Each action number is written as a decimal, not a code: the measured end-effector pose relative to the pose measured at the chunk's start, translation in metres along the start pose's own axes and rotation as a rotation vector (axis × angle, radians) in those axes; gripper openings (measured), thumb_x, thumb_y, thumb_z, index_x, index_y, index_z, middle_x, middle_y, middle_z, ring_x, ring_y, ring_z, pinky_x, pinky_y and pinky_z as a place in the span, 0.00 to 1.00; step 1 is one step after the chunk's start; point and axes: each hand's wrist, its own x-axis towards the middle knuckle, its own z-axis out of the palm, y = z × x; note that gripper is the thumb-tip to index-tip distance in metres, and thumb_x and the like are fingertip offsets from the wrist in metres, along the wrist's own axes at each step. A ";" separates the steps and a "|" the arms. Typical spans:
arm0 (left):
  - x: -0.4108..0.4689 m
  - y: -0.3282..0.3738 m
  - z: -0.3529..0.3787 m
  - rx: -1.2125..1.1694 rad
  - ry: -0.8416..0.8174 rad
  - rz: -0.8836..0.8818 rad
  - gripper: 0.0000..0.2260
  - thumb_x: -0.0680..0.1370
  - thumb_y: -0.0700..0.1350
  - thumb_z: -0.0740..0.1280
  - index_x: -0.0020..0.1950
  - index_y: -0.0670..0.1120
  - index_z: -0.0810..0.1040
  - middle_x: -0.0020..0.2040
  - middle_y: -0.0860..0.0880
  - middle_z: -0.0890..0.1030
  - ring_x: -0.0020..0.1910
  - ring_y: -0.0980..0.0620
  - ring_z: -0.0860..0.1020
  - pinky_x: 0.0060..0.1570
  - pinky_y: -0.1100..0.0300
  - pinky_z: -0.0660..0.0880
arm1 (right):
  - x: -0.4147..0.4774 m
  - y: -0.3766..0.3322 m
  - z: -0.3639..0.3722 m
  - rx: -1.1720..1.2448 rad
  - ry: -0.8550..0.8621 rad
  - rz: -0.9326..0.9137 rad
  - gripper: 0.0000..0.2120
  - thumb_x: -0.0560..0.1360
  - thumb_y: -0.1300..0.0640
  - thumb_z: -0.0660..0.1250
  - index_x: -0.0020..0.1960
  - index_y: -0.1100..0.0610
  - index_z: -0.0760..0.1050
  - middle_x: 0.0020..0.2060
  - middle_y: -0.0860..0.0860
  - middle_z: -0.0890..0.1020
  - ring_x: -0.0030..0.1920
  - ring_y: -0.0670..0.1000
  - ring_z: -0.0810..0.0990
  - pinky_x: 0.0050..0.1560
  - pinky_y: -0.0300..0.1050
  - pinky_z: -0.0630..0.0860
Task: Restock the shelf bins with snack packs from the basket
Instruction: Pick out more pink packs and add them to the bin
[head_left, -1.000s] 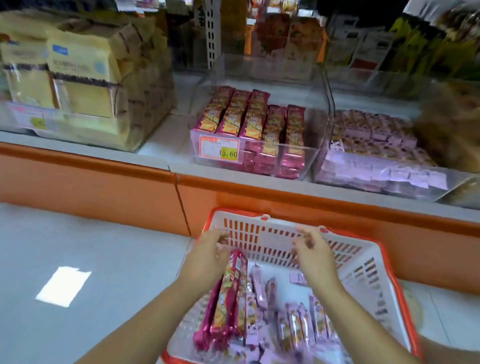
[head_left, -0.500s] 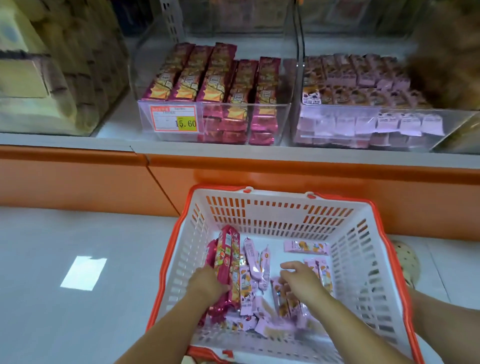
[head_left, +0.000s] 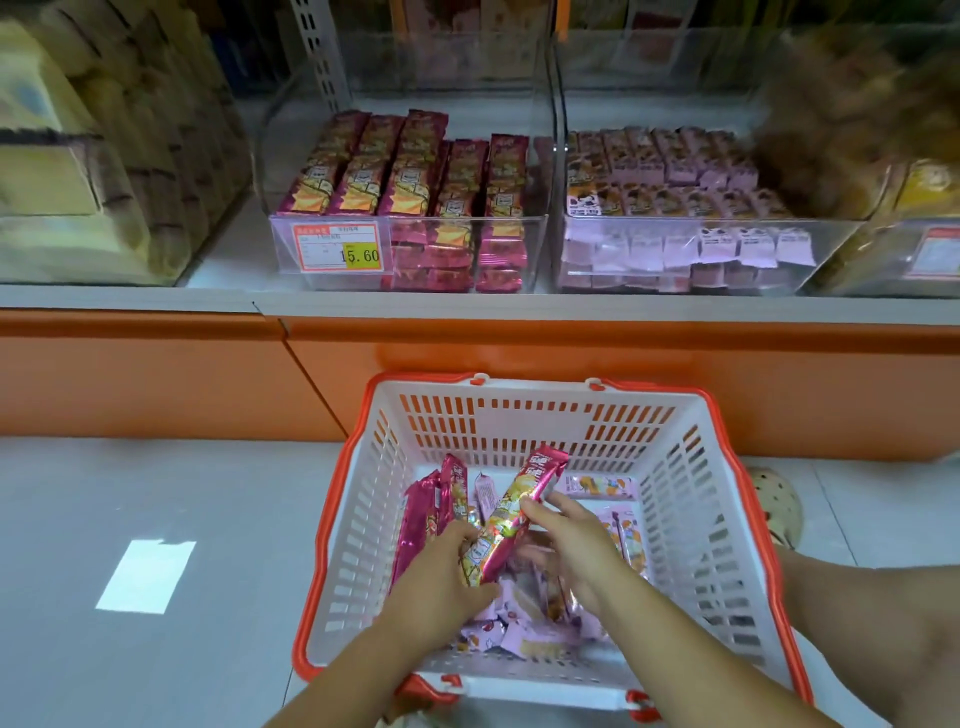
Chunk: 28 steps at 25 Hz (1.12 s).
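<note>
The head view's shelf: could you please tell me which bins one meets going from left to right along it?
First a clear bin of yellow-brown packs → clear bin of long magenta snack packs → clear bin of small lilac packs → clear bin of yellow packs.

Both hands in white basket (head_left: 332, 519), orange rim. Left hand (head_left: 441, 579) grips low end of long magenta snack pack (head_left: 514, 512), right hand (head_left: 574, 545) pinches it higher up; pack tilted up-right. Shelf above: clear bin (head_left: 415, 254) of matching magenta packs, price tag (head_left: 336, 247) reads 15.60. Neighbouring bin (head_left: 675, 275) holds pale pink packs.
</note>
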 end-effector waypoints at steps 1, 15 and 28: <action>-0.003 0.005 -0.003 -0.057 -0.024 -0.009 0.24 0.72 0.48 0.74 0.61 0.59 0.65 0.49 0.61 0.75 0.40 0.64 0.77 0.38 0.75 0.71 | -0.001 -0.003 0.000 0.028 0.012 -0.022 0.09 0.76 0.62 0.68 0.56 0.56 0.78 0.44 0.55 0.85 0.43 0.53 0.84 0.41 0.46 0.81; -0.005 0.015 -0.012 -0.430 -0.184 -0.110 0.23 0.71 0.44 0.76 0.61 0.57 0.71 0.57 0.57 0.76 0.52 0.65 0.75 0.42 0.74 0.75 | -0.011 -0.015 -0.016 0.117 -0.075 -0.103 0.17 0.76 0.61 0.67 0.65 0.55 0.75 0.58 0.55 0.82 0.58 0.57 0.80 0.55 0.53 0.78; -0.003 0.113 -0.148 -0.388 0.131 0.357 0.16 0.71 0.52 0.74 0.59 0.55 0.78 0.51 0.55 0.84 0.52 0.57 0.81 0.57 0.56 0.77 | -0.095 -0.147 0.080 -0.095 -0.025 -0.750 0.22 0.74 0.66 0.69 0.55 0.39 0.72 0.43 0.41 0.85 0.46 0.39 0.83 0.44 0.41 0.80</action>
